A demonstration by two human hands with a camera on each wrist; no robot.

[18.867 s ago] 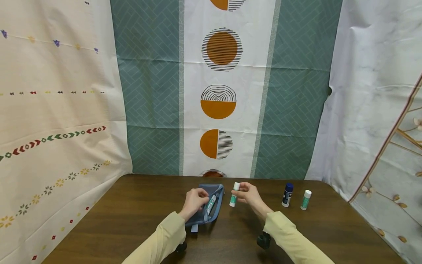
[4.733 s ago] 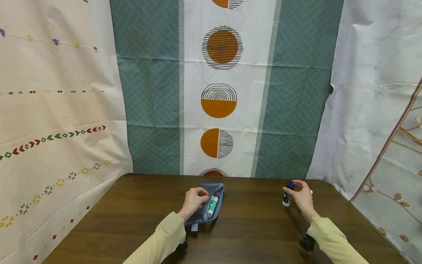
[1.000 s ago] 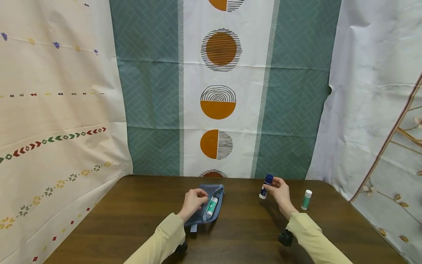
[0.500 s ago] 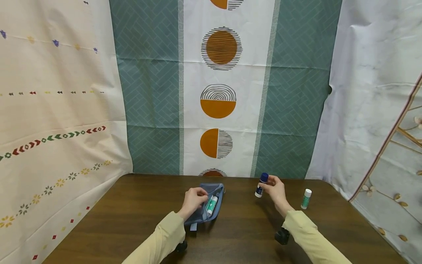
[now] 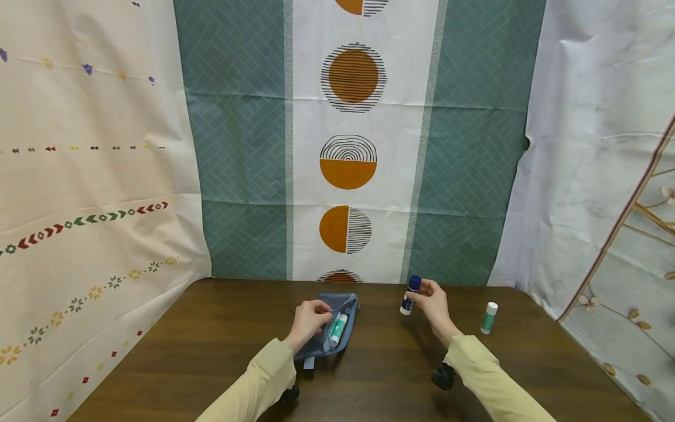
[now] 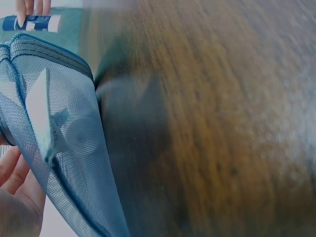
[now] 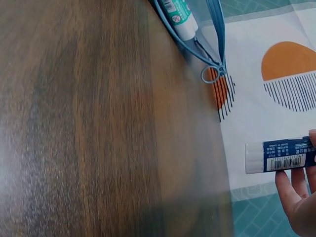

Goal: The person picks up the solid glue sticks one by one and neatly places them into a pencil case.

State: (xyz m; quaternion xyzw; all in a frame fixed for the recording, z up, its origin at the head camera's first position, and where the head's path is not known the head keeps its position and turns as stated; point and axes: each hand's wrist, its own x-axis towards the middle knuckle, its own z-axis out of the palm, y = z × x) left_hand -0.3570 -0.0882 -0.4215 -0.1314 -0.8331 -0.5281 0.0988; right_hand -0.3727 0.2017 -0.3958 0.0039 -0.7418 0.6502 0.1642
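Observation:
My left hand (image 5: 308, 321) pinches the edge of a blue mesh zip pouch (image 6: 86, 128), holding it open on the table. Inside the pouch lie two green-and-white glue sticks (image 5: 339, 329), side by side. To the right of the pouch, my right hand (image 5: 433, 303) holds a navy blue glue stick (image 5: 409, 296) with a white base, raised off the table and slightly tilted. In the right wrist view the fingers grip this glue stick (image 7: 284, 155) with its white end and barcode showing. Most of the left fingers are hidden behind the mesh in the left wrist view.
Another green glue stick (image 5: 488, 318) with a white cap stands upright on the brown wooden table (image 5: 390, 381), right of my right forearm. Patterned cloths hang behind the table and along both sides. A small ring (image 7: 210, 75) hangs at the pouch's zip end.
Earlier, the right hand held a green glue stick, which later lies in the pouch beside another. It then took the standing navy glue stick and carries it left toward the pouch. Left hand stays.

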